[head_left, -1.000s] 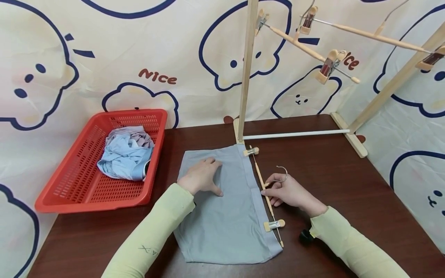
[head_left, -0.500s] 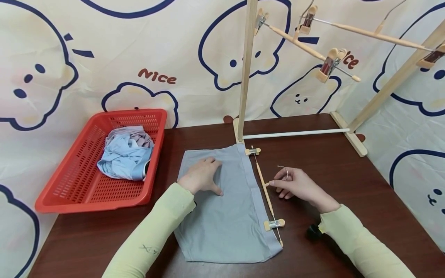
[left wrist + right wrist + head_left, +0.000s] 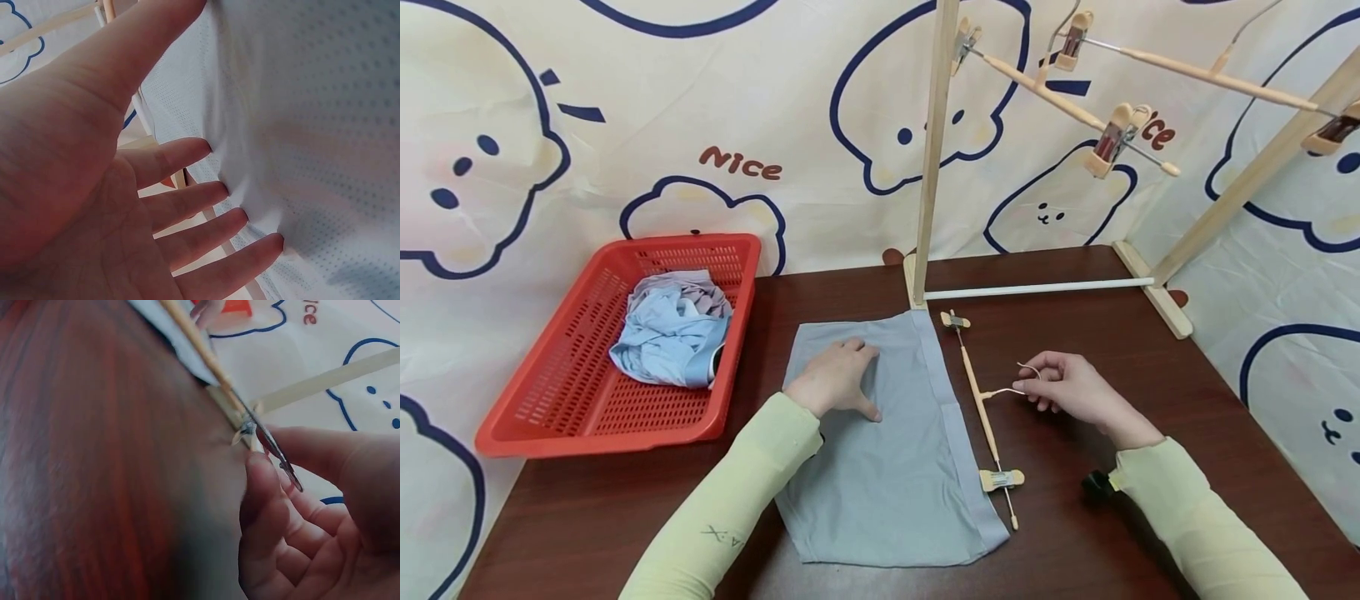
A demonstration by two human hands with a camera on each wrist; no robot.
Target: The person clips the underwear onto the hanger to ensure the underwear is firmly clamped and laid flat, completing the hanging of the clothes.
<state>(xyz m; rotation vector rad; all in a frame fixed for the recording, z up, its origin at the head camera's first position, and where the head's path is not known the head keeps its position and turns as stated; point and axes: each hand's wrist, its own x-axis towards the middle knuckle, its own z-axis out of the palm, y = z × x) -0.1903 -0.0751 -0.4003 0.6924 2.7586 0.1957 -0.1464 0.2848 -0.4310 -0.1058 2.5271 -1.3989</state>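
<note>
A grey-blue garment (image 3: pixel 895 475) with a wide waistband lies flat on the table, waistband to the right. My left hand (image 3: pixel 835 379) rests on it, fingers spread; in the left wrist view the straight fingertips (image 3: pixel 262 250) press into the dotted fabric (image 3: pixel 337 125). Just right of the waistband is a clip hanger (image 3: pixel 979 404) with a yellowish bar. Its upper clip (image 3: pixel 955 320) stands apart from the garment. Its lower clip (image 3: pixel 1002 480) overlaps the waistband's edge; whether they touch, I cannot tell. My right hand (image 3: pixel 1071 387) pinches the hanger's metal hook between thumb and fingers.
At left a red basket (image 3: pixel 617 442) contains crumpled light blue (image 3: pixel 673 342) and mauve clothes (image 3: pixel 700 290). A wooden rack (image 3: pixel 928 167) with a white lower bar (image 3: pixel 1037 290) stands behind, two clip hangers (image 3: pixel 1052 96) hanging high at right. A patterned cloth backs the table.
My right hand has moved right from the hanger's bar to its hook, drawing the hanger rightward. The upper clip has come away from the waistband. The left hand and garment have stayed put.
</note>
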